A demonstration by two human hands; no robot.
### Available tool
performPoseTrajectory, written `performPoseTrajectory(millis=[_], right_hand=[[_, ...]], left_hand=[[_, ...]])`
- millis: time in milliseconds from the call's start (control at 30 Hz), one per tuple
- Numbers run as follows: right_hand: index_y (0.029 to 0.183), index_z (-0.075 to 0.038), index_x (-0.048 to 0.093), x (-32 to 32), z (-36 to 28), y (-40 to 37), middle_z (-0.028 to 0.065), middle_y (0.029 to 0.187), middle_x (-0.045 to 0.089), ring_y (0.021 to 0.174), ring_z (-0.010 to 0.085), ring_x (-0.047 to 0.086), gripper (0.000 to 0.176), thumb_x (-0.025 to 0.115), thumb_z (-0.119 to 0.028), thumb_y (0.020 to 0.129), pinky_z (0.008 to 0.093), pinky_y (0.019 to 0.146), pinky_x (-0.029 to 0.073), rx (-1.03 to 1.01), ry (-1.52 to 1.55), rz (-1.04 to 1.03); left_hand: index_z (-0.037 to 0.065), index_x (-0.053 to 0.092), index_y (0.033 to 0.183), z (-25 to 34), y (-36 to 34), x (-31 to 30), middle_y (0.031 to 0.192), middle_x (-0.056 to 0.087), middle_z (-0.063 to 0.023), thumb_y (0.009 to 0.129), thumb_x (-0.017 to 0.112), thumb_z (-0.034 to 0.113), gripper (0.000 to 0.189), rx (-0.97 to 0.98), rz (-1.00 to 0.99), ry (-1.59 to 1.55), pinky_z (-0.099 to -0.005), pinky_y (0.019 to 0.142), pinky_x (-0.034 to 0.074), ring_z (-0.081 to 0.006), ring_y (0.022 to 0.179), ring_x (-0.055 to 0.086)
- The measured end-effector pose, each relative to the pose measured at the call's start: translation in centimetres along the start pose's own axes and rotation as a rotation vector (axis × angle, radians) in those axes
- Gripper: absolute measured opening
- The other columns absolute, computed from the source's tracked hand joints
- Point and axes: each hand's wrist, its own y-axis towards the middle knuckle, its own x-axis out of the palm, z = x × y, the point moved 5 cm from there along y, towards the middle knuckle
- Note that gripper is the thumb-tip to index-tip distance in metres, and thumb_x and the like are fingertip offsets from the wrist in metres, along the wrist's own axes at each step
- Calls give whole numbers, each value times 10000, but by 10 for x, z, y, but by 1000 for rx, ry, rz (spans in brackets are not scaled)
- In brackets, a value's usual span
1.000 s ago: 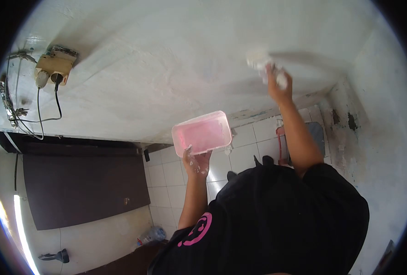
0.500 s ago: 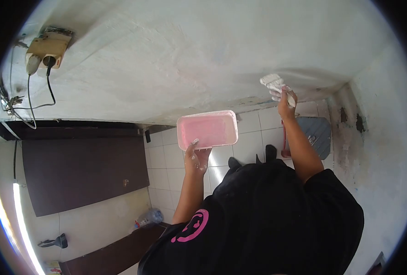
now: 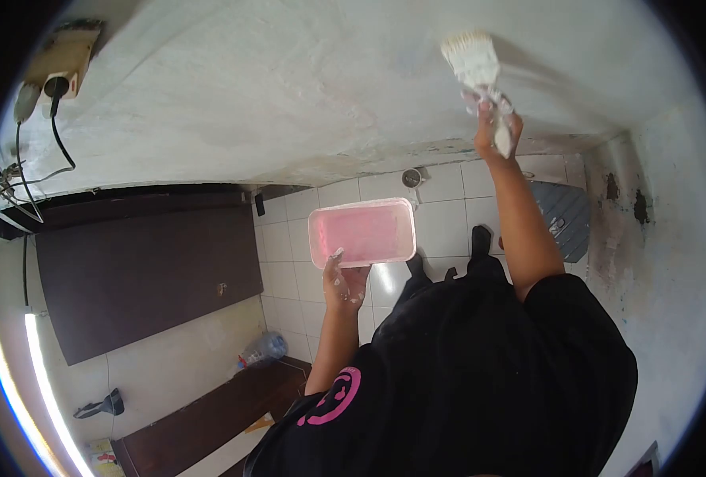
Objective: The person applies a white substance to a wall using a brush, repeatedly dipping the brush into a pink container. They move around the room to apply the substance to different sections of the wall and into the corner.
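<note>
My left hand (image 3: 346,285) grips the near edge of a pink rectangular plastic tub (image 3: 361,232), thumb over the rim and fingers underneath. White smears mark the thumb and the tub's rim. My right hand (image 3: 497,126), its fingers coated in white, is wrapped round the handle of a paintbrush (image 3: 473,62). The brush's wide bristles point up and away from me, close over the pale wall (image 3: 329,95), which has patchy, uneven plaster. The brush casts a shadow on the wall to its right.
A wall socket with plugs (image 3: 55,75) and loose cables sits at upper left. Below it is a dark brown panel (image 3: 146,286). A grey stool-like top (image 3: 563,222) and a small round container (image 3: 411,178) stand on the tiled floor (image 3: 440,230). A plastic bottle (image 3: 267,348) lies at lower left.
My right hand has moved the paintbrush farther up along the wall. The tub in my left hand has stayed nearly in place. The small round container on the floor has come into view.
</note>
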Motion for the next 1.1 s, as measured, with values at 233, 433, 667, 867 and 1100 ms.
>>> performPoseTrajectory(millis=[233, 433, 667, 867, 1100], right_hand=[[1095, 13, 568, -34, 71, -95, 115, 999, 648, 847, 212, 675, 249, 534, -166, 926, 254, 591, 527, 849, -143, 126], [1078, 64, 557, -14, 12, -41, 110, 939, 654, 822, 175, 664, 281, 550, -167, 916, 237, 587, 512, 396, 60, 206], [961, 3, 639, -35, 110, -112, 98, 783, 675, 731, 208, 664, 253, 611, -232, 872, 296, 645, 504, 387, -431, 228], [949, -7, 650, -2, 161, -186, 125, 904, 679, 799, 238, 670, 227, 627, -212, 854, 311, 684, 515, 617, -378, 207], [1095, 14, 587, 60, 56, -95, 188, 1080, 623, 961, 218, 646, 296, 632, -169, 867, 286, 707, 548, 399, 67, 143]], left_hand=[[31, 388, 1278, -6, 15, -20, 1198, 531, -140, 851, 514, 199, 476, -55, -70, 2, -455, 940, 464, -286, 1104, 543], [26, 390, 1273, -9, 22, -41, 1190, 533, -140, 847, 515, 201, 477, -96, -95, -15, -447, 926, 470, -285, 1095, 549], [38, 381, 1282, -10, 40, -70, 1206, 520, -142, 830, 539, 201, 506, -123, -74, 48, -455, 934, 463, -289, 1101, 544], [40, 350, 1317, -5, 44, -67, 1233, 504, -142, 818, 555, 192, 560, -128, -140, 87, -468, 957, 444, -291, 1134, 519], [81, 264, 1395, -6, 49, -61, 1331, 441, -147, 825, 565, 186, 653, -139, -177, 116, -471, 997, 417, -321, 1259, 421]])
